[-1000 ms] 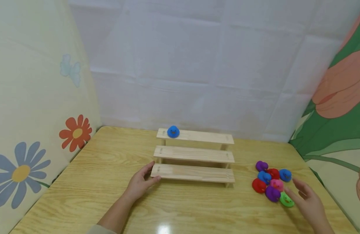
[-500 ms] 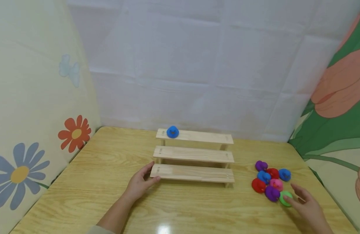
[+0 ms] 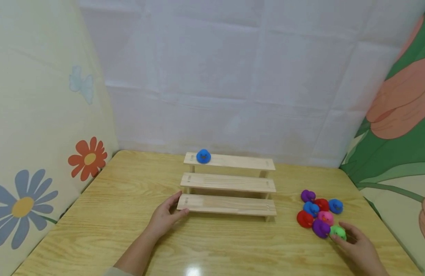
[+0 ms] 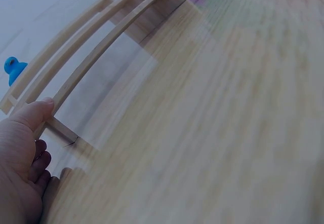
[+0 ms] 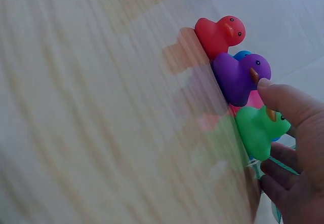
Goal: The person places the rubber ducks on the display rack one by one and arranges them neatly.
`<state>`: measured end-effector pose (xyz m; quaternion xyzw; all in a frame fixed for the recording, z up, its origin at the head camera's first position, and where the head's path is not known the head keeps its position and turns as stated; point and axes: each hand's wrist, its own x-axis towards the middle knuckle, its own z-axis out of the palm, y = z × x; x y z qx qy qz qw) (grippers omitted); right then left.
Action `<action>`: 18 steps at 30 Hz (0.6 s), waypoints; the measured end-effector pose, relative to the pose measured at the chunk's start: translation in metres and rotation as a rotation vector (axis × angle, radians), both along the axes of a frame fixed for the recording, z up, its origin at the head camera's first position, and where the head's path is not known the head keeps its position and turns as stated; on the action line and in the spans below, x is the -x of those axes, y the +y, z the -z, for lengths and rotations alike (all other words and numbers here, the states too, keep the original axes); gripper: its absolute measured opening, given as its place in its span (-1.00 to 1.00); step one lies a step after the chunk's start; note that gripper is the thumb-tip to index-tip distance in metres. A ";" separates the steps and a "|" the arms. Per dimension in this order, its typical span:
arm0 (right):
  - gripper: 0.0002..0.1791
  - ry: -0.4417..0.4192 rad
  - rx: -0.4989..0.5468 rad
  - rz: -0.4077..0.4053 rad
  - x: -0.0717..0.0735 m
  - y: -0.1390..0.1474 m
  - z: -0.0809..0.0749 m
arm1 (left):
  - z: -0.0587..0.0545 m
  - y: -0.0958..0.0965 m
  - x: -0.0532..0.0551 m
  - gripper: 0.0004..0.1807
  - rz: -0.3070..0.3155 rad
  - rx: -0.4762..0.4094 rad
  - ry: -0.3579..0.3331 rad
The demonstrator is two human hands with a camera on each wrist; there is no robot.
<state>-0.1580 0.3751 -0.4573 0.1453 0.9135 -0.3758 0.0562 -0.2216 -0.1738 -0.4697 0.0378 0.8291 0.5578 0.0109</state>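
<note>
A three-tier wooden display rack (image 3: 227,182) stands on the table, and a blue rubber duck (image 3: 203,156) sits near the left end of its top tier. My left hand (image 3: 165,216) grips the left end of the lowest tier, thumb along its front edge. At the right, my right hand (image 3: 358,245) has thumb and fingers curled around a green rubber duck (image 5: 260,130), which rests upright on the table. In the right wrist view the thumb tip overlaps the beak of a purple duck (image 5: 240,79) beside it.
Several more rubber ducks cluster beyond the green one: a red duck (image 3: 305,219), a pink duck (image 3: 325,217), a blue duck (image 3: 335,206) and others. A white cloth (image 3: 212,76) hangs behind the wooden table (image 3: 136,176); flower-printed panels (image 3: 398,134) flank it.
My right hand has moved left and closed in around the green duck, which has turned so its face shows again. The left hand keeps its hold on the rack.
</note>
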 end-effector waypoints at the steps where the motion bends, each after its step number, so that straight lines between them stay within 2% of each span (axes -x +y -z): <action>1: -0.04 0.003 -0.011 0.000 0.000 0.000 0.000 | 0.000 0.000 0.000 -0.15 -0.001 0.000 0.000; 9: -0.09 0.024 -0.077 -0.008 0.000 0.002 0.002 | -0.001 0.000 -0.001 -0.15 0.001 -0.007 0.003; 18: -0.10 0.027 -0.088 -0.017 0.001 0.003 0.003 | 0.000 0.000 -0.001 -0.15 0.002 -0.003 0.006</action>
